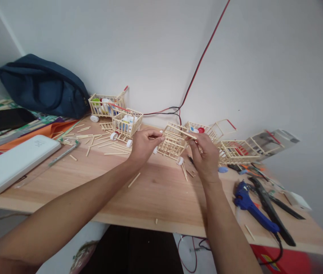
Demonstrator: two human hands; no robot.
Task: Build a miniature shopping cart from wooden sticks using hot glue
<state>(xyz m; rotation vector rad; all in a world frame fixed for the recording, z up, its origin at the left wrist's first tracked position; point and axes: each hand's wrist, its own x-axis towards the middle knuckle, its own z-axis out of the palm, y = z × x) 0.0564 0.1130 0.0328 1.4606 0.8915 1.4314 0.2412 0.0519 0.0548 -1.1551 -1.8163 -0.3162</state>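
A miniature shopping cart [172,146] made of thin wooden sticks, with white round wheels, stands on the table in front of me. A plain stick handle [180,130] slants across its near top side. My left hand [144,145] is closed, thumb and index finger pinched at the handle's left end. My right hand [206,154] pinches the right end of that handle between thumb and fingers. Behind my right hand, another stick cart [203,130] with a red-tipped handle is partly hidden. Loose sticks [184,172] lie just below the cart.
Filled stick carts [127,123] stand at the back left, beside scattered sticks [95,140]. On the left are a white power bank [19,163] and a dark blue bag [44,87]. A blue glue gun [254,207] and black-handled pliers [272,211] lie at the right.
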